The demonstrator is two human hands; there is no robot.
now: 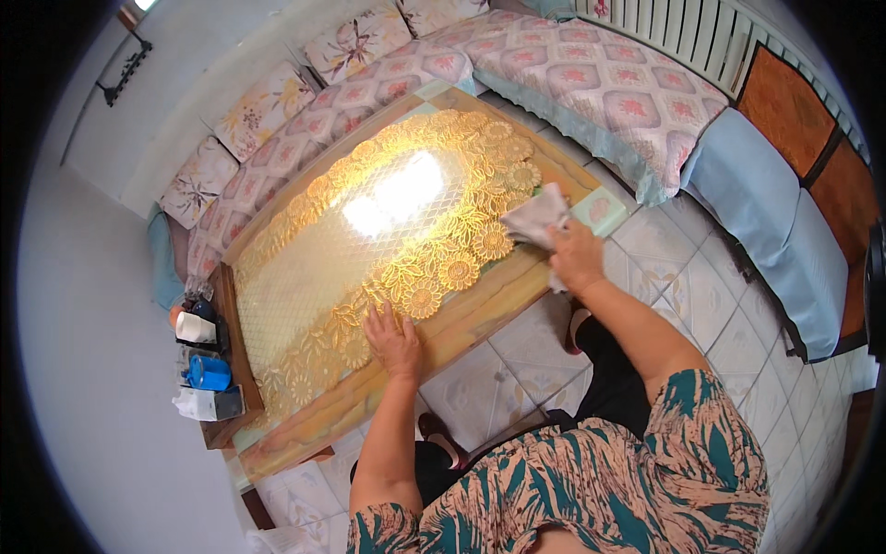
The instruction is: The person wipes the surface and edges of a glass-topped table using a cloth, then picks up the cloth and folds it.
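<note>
A low table (461, 319) stands before me, topped with a gold lace-patterned cover (305, 295) that has flowers along its border and a glossy lattice middle. My left hand (392, 342) lies with fingers spread on the flowered border at the near edge. In my right hand (577, 257) is a pale, bunched cloth (537, 218), pressed at the table's right end beside the gold flowers. Part of the cloth hangs below the hand, over the table's edge. A bright patch of light reflects off the cover's middle.
At the table's left end, a wooden ledge (221, 434) holds a blue mug (209, 373), a white roll (196, 328) and a tissue box (229, 403). Patterned sofa seats (591, 78) with cushions (263, 111) line the back. Tiled floor (660, 245) lies to the right.
</note>
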